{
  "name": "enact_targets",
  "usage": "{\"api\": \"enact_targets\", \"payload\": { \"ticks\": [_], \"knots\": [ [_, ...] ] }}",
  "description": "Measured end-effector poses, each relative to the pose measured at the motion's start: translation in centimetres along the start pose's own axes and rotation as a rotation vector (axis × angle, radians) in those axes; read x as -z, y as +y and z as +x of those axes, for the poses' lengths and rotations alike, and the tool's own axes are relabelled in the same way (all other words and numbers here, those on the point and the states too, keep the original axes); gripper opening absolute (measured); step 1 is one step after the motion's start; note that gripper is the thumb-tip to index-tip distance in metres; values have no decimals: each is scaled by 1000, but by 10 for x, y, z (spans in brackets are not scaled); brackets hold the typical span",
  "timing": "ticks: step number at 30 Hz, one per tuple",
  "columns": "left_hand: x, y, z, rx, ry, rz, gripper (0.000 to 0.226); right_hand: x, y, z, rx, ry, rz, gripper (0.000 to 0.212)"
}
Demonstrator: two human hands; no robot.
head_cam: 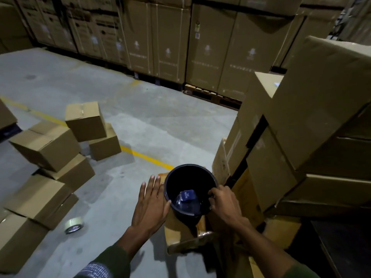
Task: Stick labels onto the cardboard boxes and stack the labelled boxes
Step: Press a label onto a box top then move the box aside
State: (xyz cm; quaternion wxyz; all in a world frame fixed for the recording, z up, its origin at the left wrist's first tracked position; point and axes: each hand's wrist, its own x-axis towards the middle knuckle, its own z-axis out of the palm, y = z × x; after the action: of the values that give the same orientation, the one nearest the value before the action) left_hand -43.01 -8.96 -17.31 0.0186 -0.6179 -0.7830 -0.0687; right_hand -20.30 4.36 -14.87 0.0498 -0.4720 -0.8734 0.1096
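Observation:
A black bucket (170, 183) stands on a low cardboard box (178, 227) in front of me. Inside it lies a clear plastic bottle with a blue label (187, 197). My left hand (150, 203) is flat with straight fingers beside the bucket's left wall, the thumb touching its rim. At the bucket's right rim, the curled fingers of my right hand (222, 201) grip the edge. Several small plain cardboard boxes (46, 145) lie loosely piled on the floor at the left. No labels are visible.
A roll of clear tape (74, 225) lies on the concrete floor at lower left. Large stacked cartons (321, 109) rise close on my right. A wall of tall cartons on pallets (166, 41) closes the back. A yellow floor line (144, 156) crosses the open floor.

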Motion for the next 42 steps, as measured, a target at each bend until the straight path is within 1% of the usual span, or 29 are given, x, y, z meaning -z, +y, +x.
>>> {"api": "enact_targets", "payload": {
  "ticks": [3, 5, 7, 11, 14, 22, 25, 28, 31, 34, 37, 42],
  "knots": [
    [-8, 15, 2, -54, 7, 8, 68, -3, 15, -22, 14, -25, -3, 18],
    [-10, 29, 1, -94, 17, 10, 69, 1, 23, -34, 4, -8, 5, 14],
    [-8, 44, 0, -129, 27, 16, 70, 6, 30, -44, -7, 20, 8, 16],
    [7, 79, -4, -203, 59, 33, 69, 21, 46, -67, -9, 96, -9, 19],
    [23, 110, -13, -275, 87, 56, 70, 35, 60, -96, -25, 198, 13, 13],
    [62, 213, -63, -469, 141, 65, 70, 89, 101, -223, -62, 386, -11, 22],
    [78, 256, -84, -564, 167, 59, 69, 109, 119, -275, -148, 457, -61, 17],
    [90, 298, -102, -665, 210, 54, 69, 124, 137, -323, -229, 503, -109, 21],
    [98, 344, -119, -786, 239, 33, 69, 142, 153, -370, -268, 571, -143, 20],
    [105, 396, -136, -921, 274, -7, 69, 161, 172, -421, -346, 651, -188, 18],
    [109, 448, -153, -1029, 278, -49, 70, 177, 192, -471, -466, 707, -219, 16],
    [111, 524, -176, -1203, 282, -82, 71, 190, 224, -549, -701, 744, -255, 17]
  ]
}}
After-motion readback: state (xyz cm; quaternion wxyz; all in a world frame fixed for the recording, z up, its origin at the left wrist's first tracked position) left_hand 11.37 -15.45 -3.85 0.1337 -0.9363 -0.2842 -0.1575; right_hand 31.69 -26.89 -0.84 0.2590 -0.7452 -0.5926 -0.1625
